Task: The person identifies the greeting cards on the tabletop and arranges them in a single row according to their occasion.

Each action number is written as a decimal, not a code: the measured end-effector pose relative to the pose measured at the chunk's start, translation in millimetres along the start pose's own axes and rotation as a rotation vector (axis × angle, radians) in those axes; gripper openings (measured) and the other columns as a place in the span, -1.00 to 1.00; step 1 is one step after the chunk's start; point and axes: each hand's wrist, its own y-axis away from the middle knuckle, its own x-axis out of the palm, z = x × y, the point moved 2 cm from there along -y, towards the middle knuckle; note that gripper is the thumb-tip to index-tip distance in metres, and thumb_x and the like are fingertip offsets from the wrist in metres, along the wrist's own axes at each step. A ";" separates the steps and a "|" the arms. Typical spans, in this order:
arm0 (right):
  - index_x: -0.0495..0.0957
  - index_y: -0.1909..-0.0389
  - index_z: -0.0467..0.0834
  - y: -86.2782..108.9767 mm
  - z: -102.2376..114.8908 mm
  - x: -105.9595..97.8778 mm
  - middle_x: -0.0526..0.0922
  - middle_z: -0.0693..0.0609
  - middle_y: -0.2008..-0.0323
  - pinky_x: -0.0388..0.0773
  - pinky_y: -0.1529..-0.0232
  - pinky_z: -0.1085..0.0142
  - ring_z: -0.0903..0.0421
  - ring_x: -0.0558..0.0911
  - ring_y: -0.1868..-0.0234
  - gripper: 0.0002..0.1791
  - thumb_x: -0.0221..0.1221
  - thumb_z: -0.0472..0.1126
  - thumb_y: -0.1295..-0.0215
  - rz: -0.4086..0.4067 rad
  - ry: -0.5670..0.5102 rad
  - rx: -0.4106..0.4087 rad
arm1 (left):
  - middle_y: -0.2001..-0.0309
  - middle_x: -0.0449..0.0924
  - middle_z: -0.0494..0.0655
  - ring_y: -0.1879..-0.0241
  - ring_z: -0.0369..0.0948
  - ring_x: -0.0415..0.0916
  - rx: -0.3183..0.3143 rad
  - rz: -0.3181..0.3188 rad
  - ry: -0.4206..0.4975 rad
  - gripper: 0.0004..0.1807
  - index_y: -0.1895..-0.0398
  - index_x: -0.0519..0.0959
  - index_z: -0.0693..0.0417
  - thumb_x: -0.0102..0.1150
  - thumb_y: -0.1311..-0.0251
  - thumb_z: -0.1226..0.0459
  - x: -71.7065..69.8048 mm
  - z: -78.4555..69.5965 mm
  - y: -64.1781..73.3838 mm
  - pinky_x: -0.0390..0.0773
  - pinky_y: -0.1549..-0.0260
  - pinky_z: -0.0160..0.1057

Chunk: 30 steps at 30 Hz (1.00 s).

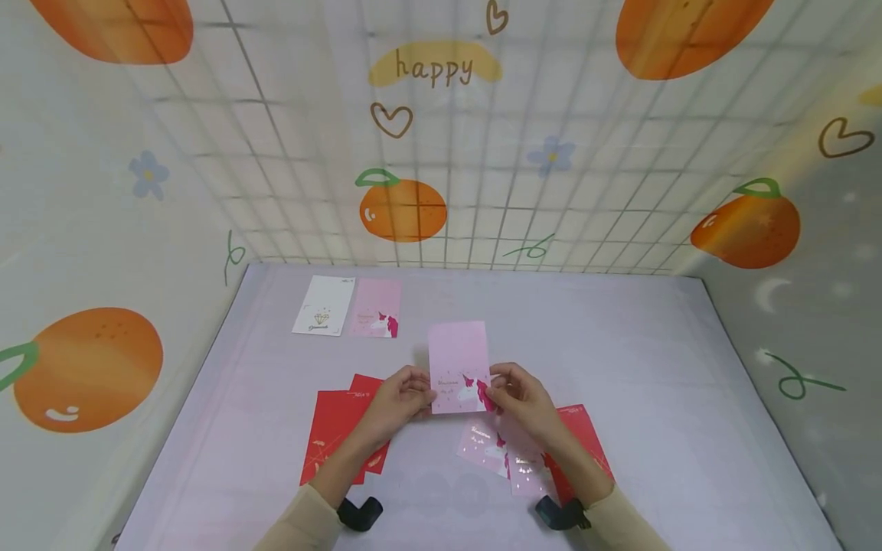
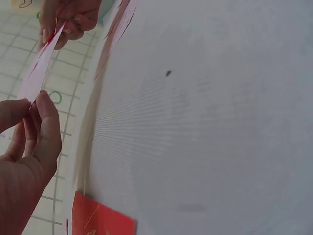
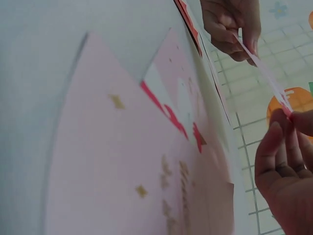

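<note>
A pink unicorn card (image 1: 458, 352) is held up above the table between both hands. My left hand (image 1: 403, 398) pinches its lower left edge between thumb and fingers, and my right hand (image 1: 520, 398) pinches the lower right edge. In the left wrist view the same card (image 2: 41, 73) appears nearly edge-on, with the left hand (image 2: 29, 147) gripping its near end. The right wrist view shows the right hand (image 3: 288, 161) pinching the card (image 3: 269, 76) at its near corner. Below the right hand lie pink unicorn cards (image 1: 485, 444), partly covered by the forearm.
At the back left, a white diamond card (image 1: 324, 306) and another pink unicorn card (image 1: 376, 308) lie side by side. Red cards (image 1: 331, 428) overlap beside the left forearm. Another red card (image 1: 586, 436) lies under the right forearm. A printed curtain (image 1: 468, 153) surrounds the table (image 1: 661, 367).
</note>
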 end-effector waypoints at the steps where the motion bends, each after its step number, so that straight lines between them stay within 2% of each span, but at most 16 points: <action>1: 0.46 -0.18 -0.21 0.3 0.9 0.8 0.57 -0.22 0.15 0.65 0.24 0.26 -0.19 0.61 0.29 -0.64 0.20 -0.29 -0.42 -0.010 -0.003 -0.007 | 0.08 0.60 -0.04 0.15 -0.11 0.68 0.016 -0.014 -0.008 -0.54 -0.09 0.49 0.03 0.40 -0.20 0.10 0.1 -0.5 0.1 0.66 0.14 -0.17; 6: 0.42 -0.21 -0.29 2.6 13.8 6.1 0.54 -0.31 0.16 0.66 0.22 0.26 -0.28 0.61 0.29 -0.62 0.16 -0.39 -0.42 -0.058 -0.024 -0.052 | 0.09 0.60 -0.09 0.17 -0.16 0.68 0.090 -0.085 -0.046 -0.55 -0.11 0.48 -0.04 0.39 -0.21 0.11 1.2 -5.0 1.9 0.66 0.15 -0.19; 11: 0.42 -0.19 -0.34 5.5 30.3 10.4 0.54 -0.32 0.17 0.67 0.20 0.26 -0.15 0.63 0.32 -0.63 0.17 -0.41 -0.40 -0.085 -0.054 -0.057 | 0.12 0.61 -0.12 0.20 -0.18 0.69 0.111 -0.129 -0.066 -0.54 -0.12 0.48 -0.07 0.40 -0.20 0.12 2.5 -6.9 3.1 0.67 0.18 -0.21; 16: 0.41 -0.21 -0.32 2.2 16.4 10.2 0.53 -0.34 0.16 0.67 0.21 0.25 -0.20 0.61 0.30 -0.62 0.15 -0.41 -0.42 -0.085 -0.065 -0.064 | 0.12 0.62 -0.12 0.21 -0.18 0.68 0.126 -0.151 -0.068 -0.56 -0.13 0.49 -0.02 0.38 -0.23 0.15 3.0 -6.5 2.9 0.67 0.18 -0.23; 20: 0.43 -0.22 -0.22 -1.6 2.1 9.3 0.57 -0.26 0.15 0.66 0.23 0.28 -0.21 0.62 0.30 -0.62 0.19 -0.33 -0.42 -0.092 -0.038 -0.079 | 0.12 0.61 -0.15 0.21 -0.19 0.67 0.147 -0.172 -0.094 -0.60 -0.12 0.50 -0.05 0.37 -0.24 0.18 2.2 -8.1 2.9 0.67 0.19 -0.23; 25: 0.49 -0.17 -0.11 -5.6 0.3 10.2 0.60 -0.16 0.18 0.65 0.27 0.30 -0.18 0.61 0.33 -0.62 0.27 -0.21 -0.38 -0.106 -0.005 -0.108 | 0.10 0.59 -0.21 0.20 -0.21 0.66 0.156 -0.201 -0.143 -0.61 -0.11 0.51 -0.12 0.37 -0.24 0.21 -0.3 -11.1 2.3 0.67 0.22 -0.24; 30: 0.49 -0.17 -0.11 -12.6 4.4 11.4 0.62 -0.14 0.21 0.66 0.28 0.21 -0.19 0.61 0.32 -0.62 0.27 -0.24 -0.38 -0.099 0.023 -0.110 | 0.12 0.59 -0.19 0.21 -0.21 0.66 0.173 -0.215 -0.162 -0.63 -0.10 0.52 -0.10 0.35 -0.26 0.24 -4.5 -14.1 -1.7 0.68 0.25 -0.24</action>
